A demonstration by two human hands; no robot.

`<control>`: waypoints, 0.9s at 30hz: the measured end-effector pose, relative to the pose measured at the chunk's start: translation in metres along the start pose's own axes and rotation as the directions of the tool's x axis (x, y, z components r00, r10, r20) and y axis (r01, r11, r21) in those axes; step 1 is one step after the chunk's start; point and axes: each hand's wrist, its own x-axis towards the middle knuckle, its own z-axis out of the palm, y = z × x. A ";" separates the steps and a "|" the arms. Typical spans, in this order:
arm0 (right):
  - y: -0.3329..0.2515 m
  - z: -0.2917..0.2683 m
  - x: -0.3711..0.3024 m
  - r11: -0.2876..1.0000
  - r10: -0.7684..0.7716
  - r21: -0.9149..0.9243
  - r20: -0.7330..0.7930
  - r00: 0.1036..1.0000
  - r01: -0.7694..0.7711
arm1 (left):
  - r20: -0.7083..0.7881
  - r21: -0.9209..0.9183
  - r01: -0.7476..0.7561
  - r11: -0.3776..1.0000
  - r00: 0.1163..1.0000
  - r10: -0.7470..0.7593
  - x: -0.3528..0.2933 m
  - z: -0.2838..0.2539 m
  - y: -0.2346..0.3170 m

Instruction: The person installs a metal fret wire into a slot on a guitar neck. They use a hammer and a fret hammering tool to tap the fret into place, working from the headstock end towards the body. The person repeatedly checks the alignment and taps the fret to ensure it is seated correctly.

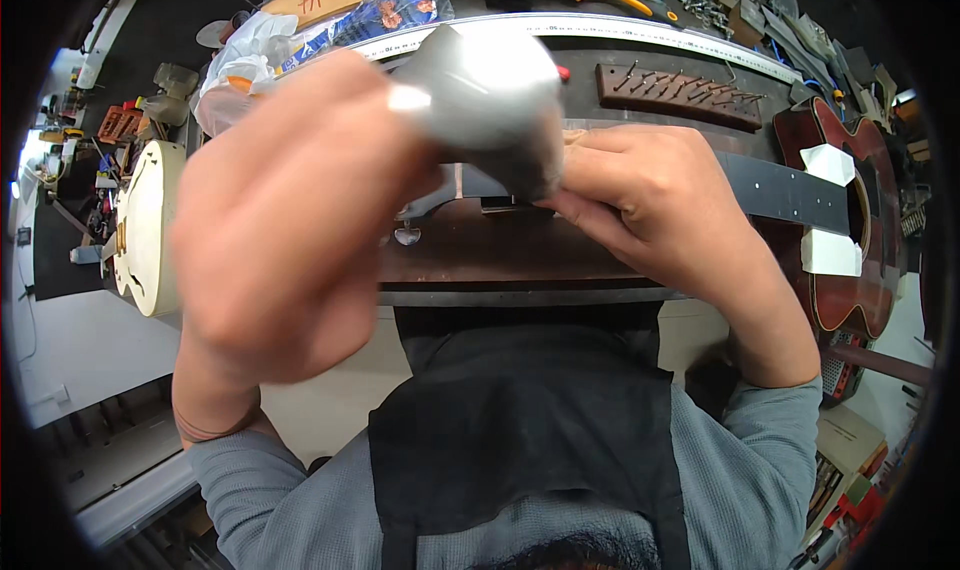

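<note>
Your left hand (275, 225) looms closest, a blurred fist curled round a metal tool (490, 75). Its broad silvery head, bright with glare, sits in front of the spot your right hand (645, 195) touches. Those right fingers are bunched together at the neck of a guitar (882, 195), thumb drawn in — what they pinch, if anything, cannot be told.

The guitar's neck runs along the near edge of your table (500, 258), its body at the right end: glossy dark red, a thin pale line round the rim, the fingerboard (785, 192) black with small light dots.

You have two white pads (830, 254) flanking the fingerboard, one ruler (700, 45) across the table's far side, one wooden block (680, 100) bristling with thin bits, and one cream guitar body (150, 230) beyond the left edge.

Your fist hides most of the headstock — one shiny tuning peg (407, 235) shows below it — and the tool's handle; the bits are too fine to count surely.
</note>
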 end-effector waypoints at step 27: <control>0.003 -0.009 0.007 0.987 0.062 0.155 -0.067 0.996 -0.051 | -0.047 -0.230 0.563 0.794 0.808 -0.587 -0.007 -0.003 -0.024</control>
